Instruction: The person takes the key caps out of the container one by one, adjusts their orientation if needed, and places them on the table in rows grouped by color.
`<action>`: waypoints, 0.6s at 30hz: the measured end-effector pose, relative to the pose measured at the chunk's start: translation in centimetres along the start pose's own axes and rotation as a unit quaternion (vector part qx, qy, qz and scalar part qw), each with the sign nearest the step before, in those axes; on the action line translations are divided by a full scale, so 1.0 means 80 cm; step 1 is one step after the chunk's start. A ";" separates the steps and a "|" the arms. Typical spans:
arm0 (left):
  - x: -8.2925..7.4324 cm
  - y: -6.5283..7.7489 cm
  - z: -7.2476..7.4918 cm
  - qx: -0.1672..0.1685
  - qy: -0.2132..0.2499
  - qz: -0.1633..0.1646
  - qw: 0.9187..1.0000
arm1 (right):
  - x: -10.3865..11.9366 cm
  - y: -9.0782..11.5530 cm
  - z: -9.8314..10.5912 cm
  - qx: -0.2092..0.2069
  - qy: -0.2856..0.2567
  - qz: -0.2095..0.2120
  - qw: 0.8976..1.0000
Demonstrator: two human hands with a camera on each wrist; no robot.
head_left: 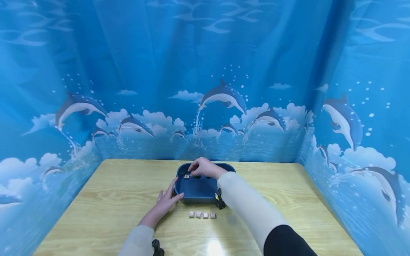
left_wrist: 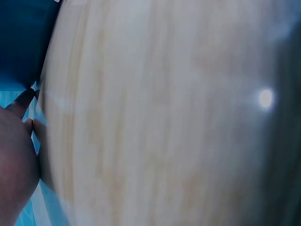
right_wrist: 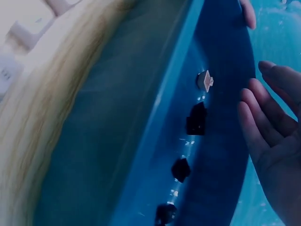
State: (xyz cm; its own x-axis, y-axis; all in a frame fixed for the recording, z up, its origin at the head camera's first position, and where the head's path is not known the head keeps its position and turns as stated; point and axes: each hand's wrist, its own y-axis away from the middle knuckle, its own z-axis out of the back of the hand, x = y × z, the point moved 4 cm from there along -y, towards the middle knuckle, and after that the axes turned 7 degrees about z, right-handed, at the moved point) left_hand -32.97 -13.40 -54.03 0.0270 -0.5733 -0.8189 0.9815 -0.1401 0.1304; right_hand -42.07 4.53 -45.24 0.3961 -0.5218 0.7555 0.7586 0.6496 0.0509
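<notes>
A dark blue tray (head_left: pixel 200 201) stands on the table, tilted across the right wrist view. My left hand (head_left: pixel 164 204) steadies its left end, fingers extended along the side and thumb at the near corner. My right hand (head_left: pixel 205 167) is over the tray's far side, its fingers slightly bent; nothing shows between them in the right wrist view. Close to its fingertips lies a whitish keycap (right_wrist: pixel 205 81) with an orange-pink face. Several black keycaps (right_wrist: pixel 181 170) line up beside it on the tray floor.
A short row of whitish keycaps (head_left: pixel 205 215) sits on the wooden table (head_left: pixel 128 188) in front of the tray. Blue curtains (head_left: pixel 153 71) printed with dolphins enclose the table at the back and sides. A dark wrist device (head_left: pixel 219 199) overlaps the tray's near right corner.
</notes>
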 end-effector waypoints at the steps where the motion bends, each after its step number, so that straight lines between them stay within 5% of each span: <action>1: -0.001 0.000 0.000 0.000 0.001 0.002 1.000 | -0.001 -0.004 -0.001 0.003 -0.006 -0.003 1.000; 18: -0.004 0.002 0.000 -0.011 0.002 0.005 1.000 | -0.010 -0.020 -0.027 0.027 -0.090 -0.067 0.993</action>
State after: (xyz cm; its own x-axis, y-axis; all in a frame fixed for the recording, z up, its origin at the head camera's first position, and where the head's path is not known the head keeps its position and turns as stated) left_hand -32.85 -13.22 -53.79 0.0365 -0.5717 -0.8196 0.9851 -0.1175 0.1258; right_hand -42.47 2.68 -47.32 0.1919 -0.5017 0.8435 0.7673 0.6125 0.1898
